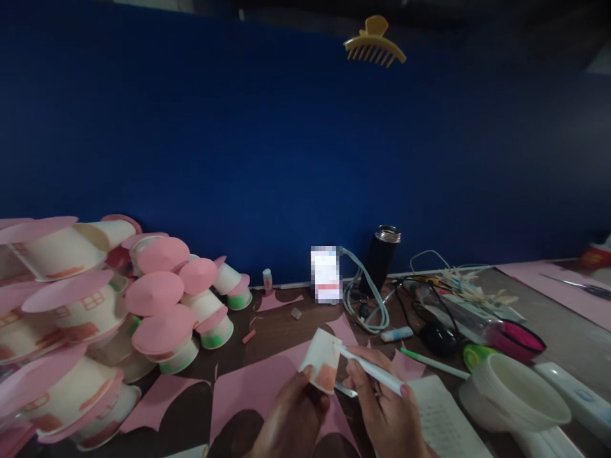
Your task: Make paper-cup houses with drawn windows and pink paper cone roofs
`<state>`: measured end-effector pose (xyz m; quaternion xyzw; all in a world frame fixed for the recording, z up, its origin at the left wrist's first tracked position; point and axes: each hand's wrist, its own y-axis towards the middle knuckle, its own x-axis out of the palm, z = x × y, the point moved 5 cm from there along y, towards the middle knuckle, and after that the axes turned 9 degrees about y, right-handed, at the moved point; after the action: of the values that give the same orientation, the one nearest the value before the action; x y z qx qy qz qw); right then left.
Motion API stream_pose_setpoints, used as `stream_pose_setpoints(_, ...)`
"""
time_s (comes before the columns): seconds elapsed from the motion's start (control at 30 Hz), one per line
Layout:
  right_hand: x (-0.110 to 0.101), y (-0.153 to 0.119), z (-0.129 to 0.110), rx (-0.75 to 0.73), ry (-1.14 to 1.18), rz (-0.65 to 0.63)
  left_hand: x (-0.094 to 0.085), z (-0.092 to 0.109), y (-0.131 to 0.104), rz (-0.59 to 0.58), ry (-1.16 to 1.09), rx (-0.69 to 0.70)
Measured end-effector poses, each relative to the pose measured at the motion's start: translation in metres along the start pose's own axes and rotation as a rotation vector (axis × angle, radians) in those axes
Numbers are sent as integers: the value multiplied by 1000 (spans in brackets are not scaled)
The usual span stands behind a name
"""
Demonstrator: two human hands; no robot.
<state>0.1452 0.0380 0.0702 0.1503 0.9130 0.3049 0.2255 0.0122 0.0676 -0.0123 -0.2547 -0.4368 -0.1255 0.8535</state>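
My left hand is closed around a small white paper cup, tilted, with an orange-red patch near its lower edge. My right hand grips a white marker, its tip at the cup's right side. A second slim white item shows beneath the right fingers; its kind is partly hidden. Below the hands lies a pink paper sheet with rounded cut-outs. To the left are stacked decorated paper cups with pink cone-shaped paper tops, some with drawn windows and green bases.
A lit phone leans against the blue partition, beside a pale cable and an uncapped black bottle. At right are stacked white bowls, a green-tipped marker, a written-on paper and a black mouse.
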Motion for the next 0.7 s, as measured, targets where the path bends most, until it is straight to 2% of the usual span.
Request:
stream_pose_setpoints(0.2, -1, 1, -5, -27, -51, 4, 4, 2, -4, 50, 20, -8)
stream_pose_setpoints(0.5, 0, 2, -2, -5, -70, -18, 6, 1, -5, -1, 30, 5)
stream_pose_setpoints(0.7, 1, -1, 2, -8, -64, -21, 5, 3, -4, 48, 43, 10)
